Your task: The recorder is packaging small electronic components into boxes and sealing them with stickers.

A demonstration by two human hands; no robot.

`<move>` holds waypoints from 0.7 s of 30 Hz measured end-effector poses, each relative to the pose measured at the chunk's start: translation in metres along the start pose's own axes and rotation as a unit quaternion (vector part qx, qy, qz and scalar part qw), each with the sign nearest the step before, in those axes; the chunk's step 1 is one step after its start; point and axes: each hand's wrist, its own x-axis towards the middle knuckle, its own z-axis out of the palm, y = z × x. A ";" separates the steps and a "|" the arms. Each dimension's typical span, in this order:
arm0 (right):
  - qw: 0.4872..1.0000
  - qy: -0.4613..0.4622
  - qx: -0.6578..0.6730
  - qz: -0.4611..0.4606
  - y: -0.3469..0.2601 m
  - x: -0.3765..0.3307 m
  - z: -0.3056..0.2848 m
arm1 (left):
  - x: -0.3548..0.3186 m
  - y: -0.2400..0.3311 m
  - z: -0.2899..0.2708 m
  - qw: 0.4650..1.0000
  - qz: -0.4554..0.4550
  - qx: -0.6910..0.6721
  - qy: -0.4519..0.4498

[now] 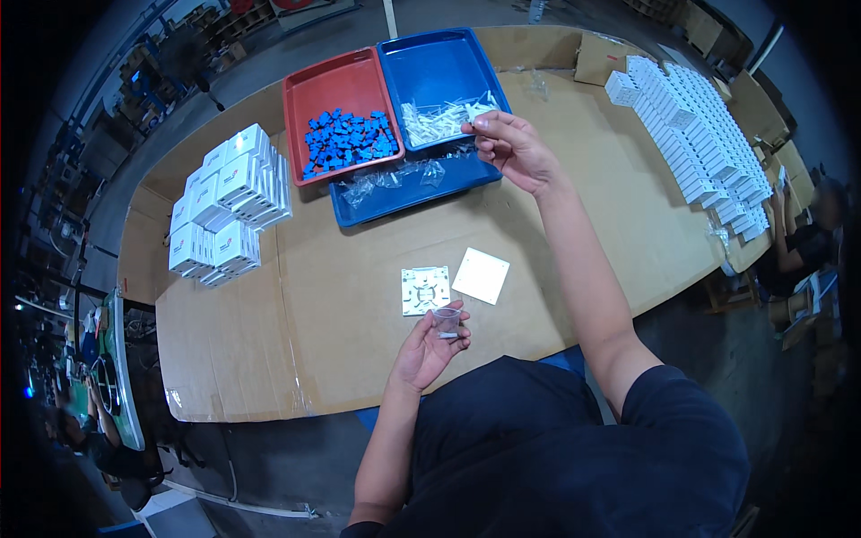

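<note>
The left hand (432, 345), palm up, pinches a small clear plastic bag (447, 321); the right hand (511, 148), arm outstretched, closes its fingertips on a thin white plastic piece (480, 112) above the blue plastic tray (430, 67).

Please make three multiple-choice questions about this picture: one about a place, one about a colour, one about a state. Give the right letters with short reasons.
1. Where is the right hand?
A. over the blue tray
B. on the stacked white boxes
C. under the table

2. What colour are the small parts in the red tray?
A. green
B. blue
C. yellow

3. How is the left hand?
A. flat on the cardboard
B. empty, in a fist
C. holding a small clear bag

Answers: 1 A, the fingers pinch at the white pieces in that tray. 2 B, the heap is blue. 3 C, the bag sits between thumb and fingers.
</note>
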 end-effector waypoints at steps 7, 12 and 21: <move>0.993 0.052 -0.103 0.030 0.032 -0.050 -0.006 | -0.007 0.014 0.071 0.928 0.117 0.348 0.058; 0.967 0.060 -0.246 0.011 0.060 -0.086 0.010 | 0.011 0.016 0.054 0.989 0.102 0.051 0.095; 0.912 -0.161 -0.367 0.089 0.055 -0.119 0.032 | 0.011 0.006 0.060 0.991 0.030 0.040 0.122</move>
